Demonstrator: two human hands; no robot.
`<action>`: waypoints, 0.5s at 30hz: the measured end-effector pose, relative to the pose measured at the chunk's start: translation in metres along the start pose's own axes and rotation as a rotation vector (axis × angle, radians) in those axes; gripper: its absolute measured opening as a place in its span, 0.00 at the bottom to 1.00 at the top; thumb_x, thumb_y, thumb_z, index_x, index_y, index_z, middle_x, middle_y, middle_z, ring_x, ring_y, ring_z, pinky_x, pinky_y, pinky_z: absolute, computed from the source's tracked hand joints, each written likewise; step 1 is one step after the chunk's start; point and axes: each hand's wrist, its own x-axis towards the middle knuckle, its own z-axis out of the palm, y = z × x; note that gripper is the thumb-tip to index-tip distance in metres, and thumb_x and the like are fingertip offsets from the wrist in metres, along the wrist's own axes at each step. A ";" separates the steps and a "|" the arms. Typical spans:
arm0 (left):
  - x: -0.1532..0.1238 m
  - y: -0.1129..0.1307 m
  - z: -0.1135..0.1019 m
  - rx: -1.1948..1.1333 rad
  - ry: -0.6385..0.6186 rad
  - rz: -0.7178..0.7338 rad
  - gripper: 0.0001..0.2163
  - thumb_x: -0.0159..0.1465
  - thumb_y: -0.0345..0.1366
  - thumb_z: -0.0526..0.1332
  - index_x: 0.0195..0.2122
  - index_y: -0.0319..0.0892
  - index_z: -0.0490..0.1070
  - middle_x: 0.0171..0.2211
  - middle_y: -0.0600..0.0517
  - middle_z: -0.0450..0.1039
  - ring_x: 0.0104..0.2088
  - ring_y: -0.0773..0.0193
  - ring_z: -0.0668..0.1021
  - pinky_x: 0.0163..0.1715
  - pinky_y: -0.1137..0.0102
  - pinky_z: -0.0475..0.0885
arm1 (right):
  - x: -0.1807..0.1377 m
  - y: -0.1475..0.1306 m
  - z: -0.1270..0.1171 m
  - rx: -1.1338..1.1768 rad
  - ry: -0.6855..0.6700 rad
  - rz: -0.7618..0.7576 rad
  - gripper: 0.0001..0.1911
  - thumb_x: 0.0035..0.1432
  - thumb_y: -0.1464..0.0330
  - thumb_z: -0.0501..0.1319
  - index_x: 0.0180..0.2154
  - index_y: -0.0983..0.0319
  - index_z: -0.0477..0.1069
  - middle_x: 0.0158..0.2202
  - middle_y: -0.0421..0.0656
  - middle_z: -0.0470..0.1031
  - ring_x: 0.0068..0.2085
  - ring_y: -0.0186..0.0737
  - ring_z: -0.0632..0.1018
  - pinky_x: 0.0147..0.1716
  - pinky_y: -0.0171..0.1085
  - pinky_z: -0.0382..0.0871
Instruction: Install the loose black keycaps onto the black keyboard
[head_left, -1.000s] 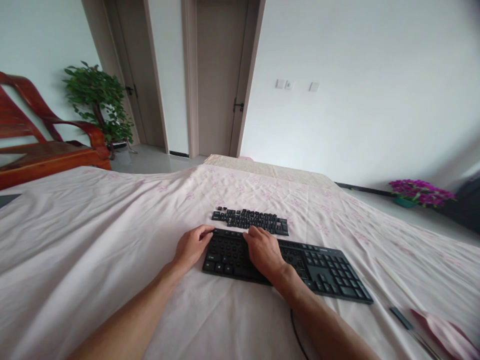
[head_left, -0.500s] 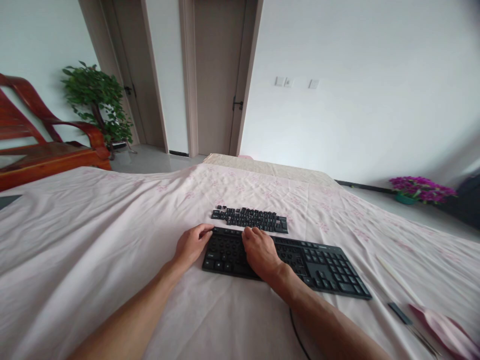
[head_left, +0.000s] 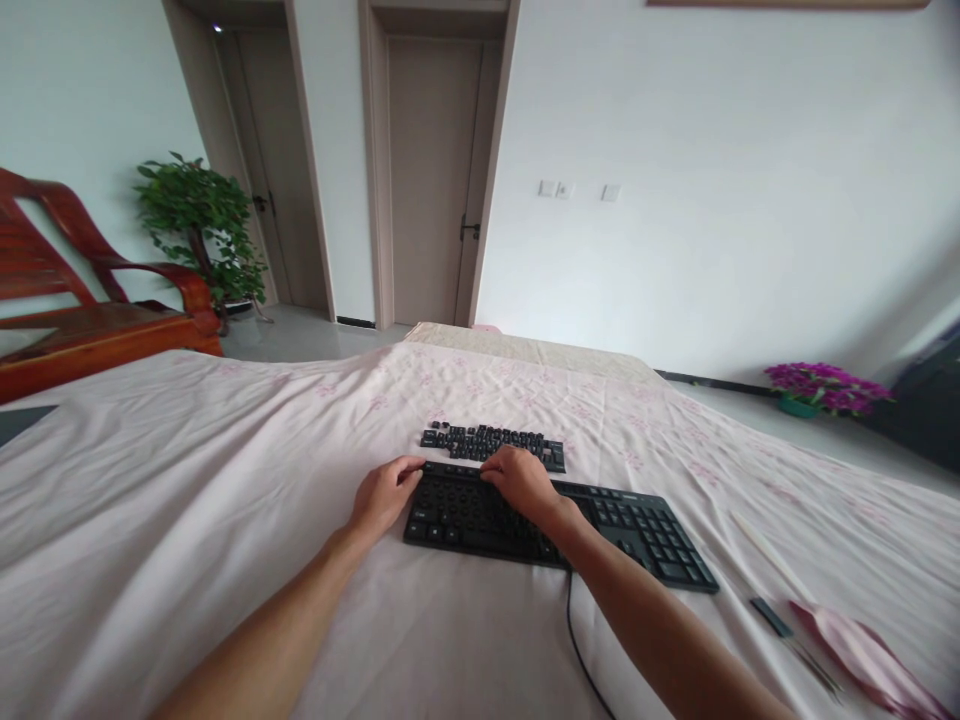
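Observation:
A black keyboard [head_left: 660, 540] lies on the pink-flowered cloth, with many keys gone from its main block and bare sockets showing there. My left hand [head_left: 385, 495] is closed on the keyboard's far left corner, thumb and fingers pinching its edge. Over the top row, my right hand [head_left: 522, 482] has its fingers bent together at the far edge; whatever they pinch is hidden. Just beyond the keyboard, loose black keycaps [head_left: 510, 440] are laid out in rows. A black cable [head_left: 576, 630] runs from the keyboard's near side toward me.
To the right lie a thin pale stick [head_left: 765, 550], a dark-handled tool [head_left: 771, 617] with thin metal prongs, and a pink cloth [head_left: 855, 650]. A dark flat object [head_left: 22, 422] sits at the left edge. Beyond the bed stand a wooden chair [head_left: 112, 320] and a plant [head_left: 195, 225].
My right hand has shifted slightly toward the keyboard's far edge, its fingers lower on the top row. My left hand stays at the corner. The view has tilted up a little.

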 end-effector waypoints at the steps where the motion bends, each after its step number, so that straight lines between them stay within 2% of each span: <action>1: 0.000 0.000 0.000 -0.003 -0.003 0.001 0.14 0.61 0.41 0.55 0.45 0.49 0.76 0.43 0.54 0.79 0.43 0.62 0.79 0.46 0.71 0.71 | 0.002 0.002 0.003 0.016 0.009 0.009 0.10 0.57 0.66 0.60 0.38 0.55 0.79 0.41 0.39 0.78 0.44 0.38 0.76 0.44 0.32 0.64; 9: 0.000 0.004 -0.002 -0.010 -0.018 -0.014 0.14 0.61 0.41 0.55 0.45 0.49 0.75 0.44 0.55 0.79 0.45 0.61 0.78 0.47 0.70 0.70 | 0.005 0.008 0.014 0.122 0.085 0.079 0.07 0.53 0.67 0.62 0.35 0.56 0.79 0.38 0.39 0.79 0.42 0.38 0.77 0.42 0.32 0.65; 15: -0.001 0.005 -0.003 -0.009 -0.017 -0.023 0.14 0.61 0.41 0.56 0.45 0.49 0.76 0.45 0.55 0.79 0.44 0.62 0.79 0.47 0.70 0.70 | 0.005 0.007 0.013 0.122 0.100 0.109 0.09 0.55 0.67 0.60 0.37 0.56 0.79 0.40 0.40 0.79 0.43 0.39 0.77 0.43 0.33 0.64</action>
